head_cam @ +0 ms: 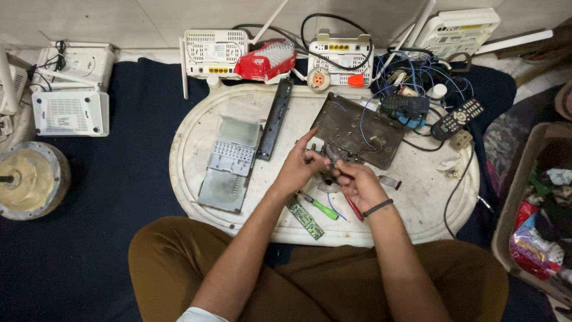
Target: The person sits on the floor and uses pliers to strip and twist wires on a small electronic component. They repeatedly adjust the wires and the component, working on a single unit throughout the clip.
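Observation:
My left hand (298, 166) and my right hand (357, 183) meet over the middle of a white oval board (417, 203). Both pinch a small dark part (331, 162) between their fingertips; what it is cannot be made out. My right hand also seems to grip a red-handled tool (355, 209) that sticks out below the palm. A dark metal chassis plate (357, 130) with blue wires lies just beyond the fingers. A green-handled screwdriver (322, 207) and a small green circuit board (305, 219) lie under my wrists.
A grey plastic cover (229, 162) and a long black strip (274, 119) lie on the left of the board. Several white routers (214, 52) line the wall. A black remote (457, 118) and tangled cables sit at right. A round metal motor (28, 179) rests on the dark mat.

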